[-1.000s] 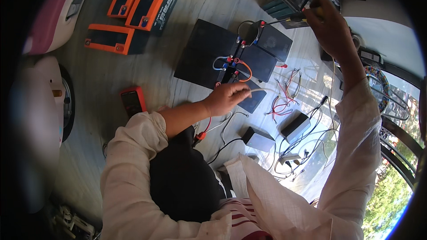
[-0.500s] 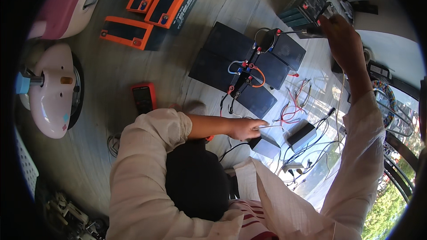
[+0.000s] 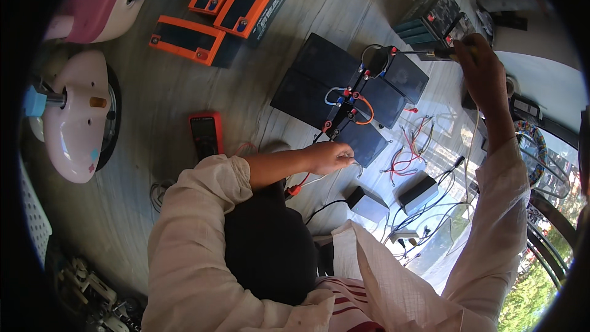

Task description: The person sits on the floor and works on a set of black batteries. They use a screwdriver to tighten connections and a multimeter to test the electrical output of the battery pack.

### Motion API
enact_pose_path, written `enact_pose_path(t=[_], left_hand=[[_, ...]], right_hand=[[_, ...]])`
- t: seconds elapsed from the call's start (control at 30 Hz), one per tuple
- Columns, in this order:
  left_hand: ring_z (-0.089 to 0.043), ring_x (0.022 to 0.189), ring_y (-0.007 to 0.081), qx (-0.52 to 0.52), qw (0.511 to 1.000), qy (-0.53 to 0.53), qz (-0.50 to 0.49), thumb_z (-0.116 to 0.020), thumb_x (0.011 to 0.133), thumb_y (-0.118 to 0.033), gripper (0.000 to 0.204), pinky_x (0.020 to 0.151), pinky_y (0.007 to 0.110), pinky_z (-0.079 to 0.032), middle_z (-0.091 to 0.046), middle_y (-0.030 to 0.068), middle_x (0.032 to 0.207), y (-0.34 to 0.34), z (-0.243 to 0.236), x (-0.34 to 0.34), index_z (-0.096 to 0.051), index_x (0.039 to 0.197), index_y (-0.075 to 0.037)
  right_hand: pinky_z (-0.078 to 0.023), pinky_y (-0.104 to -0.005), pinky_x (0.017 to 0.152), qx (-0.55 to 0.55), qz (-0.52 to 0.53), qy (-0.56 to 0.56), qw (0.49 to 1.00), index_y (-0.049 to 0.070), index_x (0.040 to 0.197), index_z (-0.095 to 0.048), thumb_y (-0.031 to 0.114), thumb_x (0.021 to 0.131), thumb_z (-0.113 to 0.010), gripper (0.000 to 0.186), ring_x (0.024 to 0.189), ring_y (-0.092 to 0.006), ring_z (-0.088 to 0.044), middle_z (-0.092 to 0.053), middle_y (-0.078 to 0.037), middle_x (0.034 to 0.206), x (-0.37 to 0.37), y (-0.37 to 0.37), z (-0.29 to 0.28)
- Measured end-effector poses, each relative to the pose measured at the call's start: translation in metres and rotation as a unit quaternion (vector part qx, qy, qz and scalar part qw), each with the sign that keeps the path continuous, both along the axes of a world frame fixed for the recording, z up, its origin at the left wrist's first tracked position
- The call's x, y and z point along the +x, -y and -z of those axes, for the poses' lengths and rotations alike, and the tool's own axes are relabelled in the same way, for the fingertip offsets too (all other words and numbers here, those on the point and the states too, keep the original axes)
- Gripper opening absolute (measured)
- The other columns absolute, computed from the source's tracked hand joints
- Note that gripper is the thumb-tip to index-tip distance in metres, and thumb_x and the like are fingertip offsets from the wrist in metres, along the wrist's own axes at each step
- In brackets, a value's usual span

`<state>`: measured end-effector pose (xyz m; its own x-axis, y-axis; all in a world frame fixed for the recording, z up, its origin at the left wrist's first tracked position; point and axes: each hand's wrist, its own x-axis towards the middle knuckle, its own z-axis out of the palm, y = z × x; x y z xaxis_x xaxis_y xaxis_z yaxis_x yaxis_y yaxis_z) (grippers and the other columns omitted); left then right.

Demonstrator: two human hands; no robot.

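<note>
My right hand [image 3: 482, 64] is closed around the handle of a screwdriver [image 3: 424, 53] at the upper right. The tip of its long shaft meets a red-marked terminal [image 3: 394, 51] on a black battery [image 3: 407, 78]. Several black batteries lie close together, joined by short cables, among them an orange cable [image 3: 367, 109] and a blue one [image 3: 332, 94]. My left hand [image 3: 333, 157] hovers over the near edge of the lower black battery [image 3: 364, 141]. Its fingers are pinched together; what they hold is too small to make out.
Three orange-and-black batteries [image 3: 184, 35] stand at the upper left. A red multimeter [image 3: 206, 135] lies left of my arm. Loose red wires [image 3: 402, 163], two power adapters [image 3: 367, 204] and tangled cords are near on the right. A dark battery [image 3: 427, 15] stands far right.
My left hand has moved up and away from the adapter to the lower black battery, and the thin pale rod in it no longer shows. My right hand keeps the screwdriver at the terminal.
</note>
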<state>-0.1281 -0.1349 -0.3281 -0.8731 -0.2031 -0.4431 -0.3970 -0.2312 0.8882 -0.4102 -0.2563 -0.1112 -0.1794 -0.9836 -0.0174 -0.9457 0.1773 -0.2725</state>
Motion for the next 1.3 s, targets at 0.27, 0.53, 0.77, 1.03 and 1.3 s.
enact_pose_path(t=[0.27, 0.53, 0.77, 1.03, 1.3], left_hand=[[-0.065, 0.096, 0.0210, -0.018, 1.000, -0.019, 0.006, -0.055, 0.097, -0.028, 0.032, 0.083, 0.032, -0.048, -0.067, 0.0107, 0.102, -0.003, 0.001, 0.004, -0.058, 0.115, -0.002], [-0.066, 0.091, 0.0206, -0.023, 0.999, -0.021, -0.018, -0.054, 0.097, -0.026, 0.028, 0.080, 0.031, -0.049, -0.068, 0.0114, 0.097, -0.001, 0.000, 0.006, -0.059, 0.110, -0.002], [-0.065, 0.088, 0.0183, -0.048, 0.999, -0.005, -0.025, -0.054, 0.097, -0.023, 0.025, 0.078, 0.030, -0.050, -0.067, 0.0108, 0.093, 0.002, -0.004, 0.008, -0.058, 0.109, -0.001], [-0.065, 0.091, 0.0179, -0.046, 0.999, -0.007, -0.026, -0.055, 0.097, -0.020, 0.025, 0.080, 0.029, -0.050, -0.067, 0.0114, 0.100, -0.004, 0.004, 0.008, -0.059, 0.112, 0.000], [-0.065, 0.090, 0.0146, -0.004, 0.999, 0.034, -0.023, -0.053, 0.098, -0.019, 0.024, 0.079, 0.027, -0.049, -0.067, 0.0098, 0.095, 0.000, -0.005, 0.010, -0.059, 0.112, 0.000]], right_hand=[[-0.052, -0.0404, 0.076, -0.002, -0.023, -0.012, 1.000, 0.006, 0.101, -0.058, 0.034, 0.090, -0.063, 0.031, 0.088, -0.0339, -0.068, -0.069, -0.018, 0.092, 0.002, 0.007, 0.002], [-0.052, -0.0425, 0.078, -0.074, -0.161, -0.026, 0.984, 0.008, 0.104, -0.059, 0.031, 0.091, -0.060, 0.027, 0.087, -0.0365, -0.066, -0.066, -0.018, 0.102, -0.011, 0.006, 0.005], [-0.052, -0.0443, 0.079, 0.037, -0.173, -0.310, 0.934, 0.008, 0.114, -0.058, 0.020, 0.088, -0.063, 0.029, 0.082, -0.0398, -0.066, -0.064, -0.017, 0.109, -0.009, 0.006, 0.001], [-0.053, -0.0415, 0.079, 0.021, -0.113, -0.187, 0.976, 0.004, 0.107, -0.058, 0.016, 0.086, -0.062, 0.024, 0.089, -0.0328, -0.067, -0.064, -0.019, 0.099, -0.007, 0.005, 0.003], [-0.058, -0.0369, 0.074, -0.002, -0.155, -0.138, 0.978, 0.010, 0.114, -0.056, 0.005, 0.085, -0.063, 0.030, 0.087, -0.0291, -0.067, -0.061, -0.015, 0.103, -0.004, -0.002, 0.003]])
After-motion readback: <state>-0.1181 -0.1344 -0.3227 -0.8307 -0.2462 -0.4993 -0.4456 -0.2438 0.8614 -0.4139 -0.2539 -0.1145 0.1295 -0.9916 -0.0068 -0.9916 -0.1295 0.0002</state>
